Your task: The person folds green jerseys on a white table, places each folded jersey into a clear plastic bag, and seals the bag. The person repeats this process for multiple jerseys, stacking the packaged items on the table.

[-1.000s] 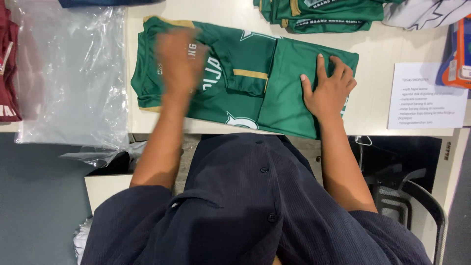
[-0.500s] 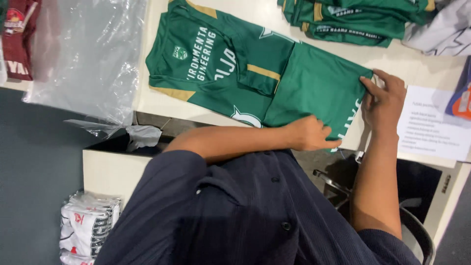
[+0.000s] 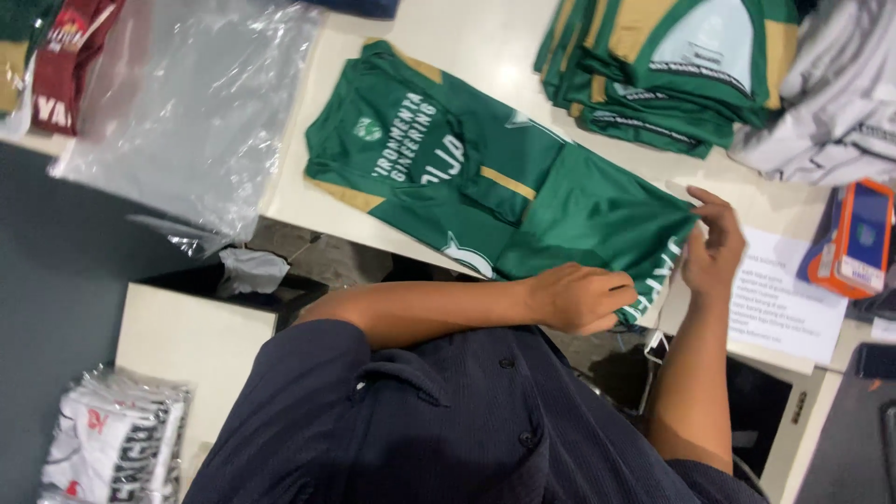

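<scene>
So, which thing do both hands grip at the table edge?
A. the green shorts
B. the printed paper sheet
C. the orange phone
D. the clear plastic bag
A: the left hand and the right hand both pinch the end of the green shorts, which lie next to the green jersey; the clear plastic bag, orange phone and paper sheet are untouched.

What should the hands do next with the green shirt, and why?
Probably fold the gripped end over toward the shirt's middle. The left hand and the right hand both pinch the same end of the green jersey, which lies flat along the table edge. A pile of folded green jerseys sits nearby, so a matching fold looks likely.
</scene>
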A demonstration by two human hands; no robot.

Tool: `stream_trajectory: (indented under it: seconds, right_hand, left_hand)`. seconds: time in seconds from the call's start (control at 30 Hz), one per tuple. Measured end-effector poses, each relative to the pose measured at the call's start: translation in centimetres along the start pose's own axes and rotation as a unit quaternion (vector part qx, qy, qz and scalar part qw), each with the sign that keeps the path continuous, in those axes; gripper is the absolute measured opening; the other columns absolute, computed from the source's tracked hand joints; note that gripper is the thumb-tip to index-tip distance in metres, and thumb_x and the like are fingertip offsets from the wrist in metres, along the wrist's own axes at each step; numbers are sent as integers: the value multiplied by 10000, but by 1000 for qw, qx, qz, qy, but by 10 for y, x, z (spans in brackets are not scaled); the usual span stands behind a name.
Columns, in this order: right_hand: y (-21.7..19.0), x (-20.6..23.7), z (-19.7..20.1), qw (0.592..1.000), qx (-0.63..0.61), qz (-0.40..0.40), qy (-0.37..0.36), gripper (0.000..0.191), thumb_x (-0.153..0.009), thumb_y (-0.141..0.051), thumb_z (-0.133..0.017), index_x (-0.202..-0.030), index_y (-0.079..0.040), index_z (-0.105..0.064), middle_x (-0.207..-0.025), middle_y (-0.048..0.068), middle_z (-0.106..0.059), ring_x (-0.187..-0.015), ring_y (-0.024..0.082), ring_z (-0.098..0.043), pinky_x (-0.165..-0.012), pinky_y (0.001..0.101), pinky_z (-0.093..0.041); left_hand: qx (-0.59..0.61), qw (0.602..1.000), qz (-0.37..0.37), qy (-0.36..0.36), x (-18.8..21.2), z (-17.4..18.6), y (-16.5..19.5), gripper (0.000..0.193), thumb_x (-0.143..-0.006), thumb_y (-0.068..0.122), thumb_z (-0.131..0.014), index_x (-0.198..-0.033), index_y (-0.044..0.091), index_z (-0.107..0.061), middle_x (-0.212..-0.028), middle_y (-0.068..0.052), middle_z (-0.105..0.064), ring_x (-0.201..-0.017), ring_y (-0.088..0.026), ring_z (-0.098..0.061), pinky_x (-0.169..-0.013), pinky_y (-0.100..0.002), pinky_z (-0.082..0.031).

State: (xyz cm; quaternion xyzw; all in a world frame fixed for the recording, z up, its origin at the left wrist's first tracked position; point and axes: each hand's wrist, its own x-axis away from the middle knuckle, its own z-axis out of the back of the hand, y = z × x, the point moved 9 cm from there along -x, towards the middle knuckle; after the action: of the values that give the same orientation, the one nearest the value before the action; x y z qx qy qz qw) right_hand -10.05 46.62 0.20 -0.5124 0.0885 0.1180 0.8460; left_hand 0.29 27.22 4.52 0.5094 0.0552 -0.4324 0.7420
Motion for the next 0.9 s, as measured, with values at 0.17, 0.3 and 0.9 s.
stream_trajectory:
  seconds: [0.17, 0.3, 0.9]
  right_hand:
    - [-54, -56, -26, 991, -96, 89, -12, 166, -1153, -115, -646, -1144, 8, -535, -1180, 178, -725, -1100, 223, -708, -981, 300, -500]
    - [-102, -135, -111, 985, -19, 160, -61, 98, -1126, -5, -741, -1139, 52, -662, -1117, 142, -685, -987, 202, -634, -935, 309, -542]
    - [-102, -173, -351, 954, -40, -38, -296, 611, -796, 11, -811, -1352, 5, -558, -1189, 143, -697, -1094, 235, -675, -975, 352, -544]
  left_hand:
    - [96, 968, 121, 196, 46, 109, -5, 235, -930, 116, -673, -1141, 24, -629, -1099, -122, -696, -955, -270, -725, -816, -363, -595]
    - [111, 882, 322, 327, 125, 178, -39, 209, -952, 109, -658, -1118, -7, -710, -1010, -124, -744, -818, -183, -713, -735, -296, -571]
    - [-97, 784, 507, 344, 247, 301, -149, 550, -780, 7, -794, -1282, 5, -572, -1059, -146, -679, -968, -295, -651, -876, -414, -519]
